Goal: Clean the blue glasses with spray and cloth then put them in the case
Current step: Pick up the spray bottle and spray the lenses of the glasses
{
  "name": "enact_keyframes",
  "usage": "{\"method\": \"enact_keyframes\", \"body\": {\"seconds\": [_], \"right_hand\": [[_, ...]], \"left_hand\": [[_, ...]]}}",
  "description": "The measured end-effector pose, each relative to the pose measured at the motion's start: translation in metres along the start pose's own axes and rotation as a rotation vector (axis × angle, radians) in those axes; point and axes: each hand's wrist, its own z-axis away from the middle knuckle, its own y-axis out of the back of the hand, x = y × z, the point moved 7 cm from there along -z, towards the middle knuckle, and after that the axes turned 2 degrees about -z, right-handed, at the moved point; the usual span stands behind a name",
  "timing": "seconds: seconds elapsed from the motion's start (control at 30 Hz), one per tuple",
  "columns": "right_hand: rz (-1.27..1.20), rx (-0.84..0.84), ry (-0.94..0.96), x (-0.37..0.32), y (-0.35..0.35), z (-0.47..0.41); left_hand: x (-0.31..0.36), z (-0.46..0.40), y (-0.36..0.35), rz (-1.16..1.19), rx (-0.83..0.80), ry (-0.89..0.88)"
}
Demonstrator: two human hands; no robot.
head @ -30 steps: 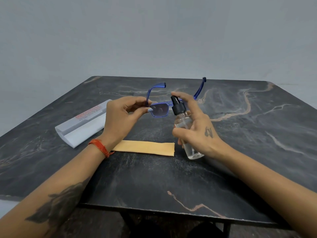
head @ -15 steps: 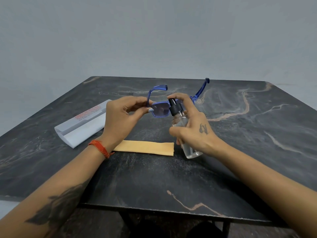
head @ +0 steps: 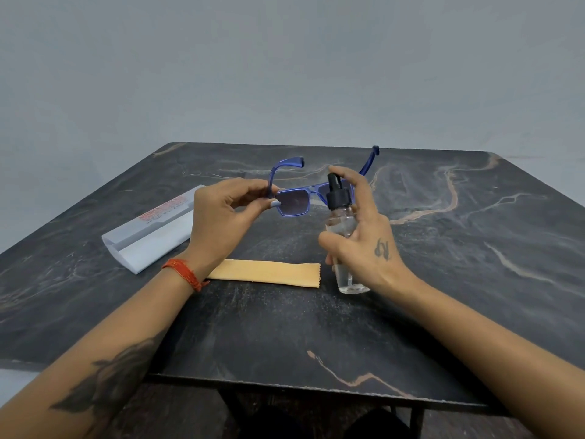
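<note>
Lying at the left of the dark desk (head: 474,280) is the pale case (head: 152,236), and it looks open and has nothing in it. Next comes the left hand (head: 221,223). Its grip is pinched on the corner of the blue glasses (head: 294,202), holding them up above the desk with the arms pointing away. Under them, flat on the desk, lies the tan cloth (head: 266,273), and no hand is touching it. Then comes the right hand (head: 367,242). Its grip is wrapped around the clear spray bottle (head: 343,236), with one finger on the black top, aimed at the lenses.

The job seems to be only at the spraying part. Wiping with the cloth and putting the glasses in the case are both left to do.

Half a second ago the bottle was pushed closer in front of the glasses. Now it sits a bit more to the right, so more of the lens shows.
</note>
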Motion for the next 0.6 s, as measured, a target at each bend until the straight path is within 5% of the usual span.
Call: {"method": "enact_keyframes", "body": {"seconds": [0.6], "right_hand": [[0.138, 0.174, 0.091, 0.004, 0.025, -0.004]], "left_hand": [[0.001, 0.000, 0.005, -0.057, 0.016, -0.022]]}}
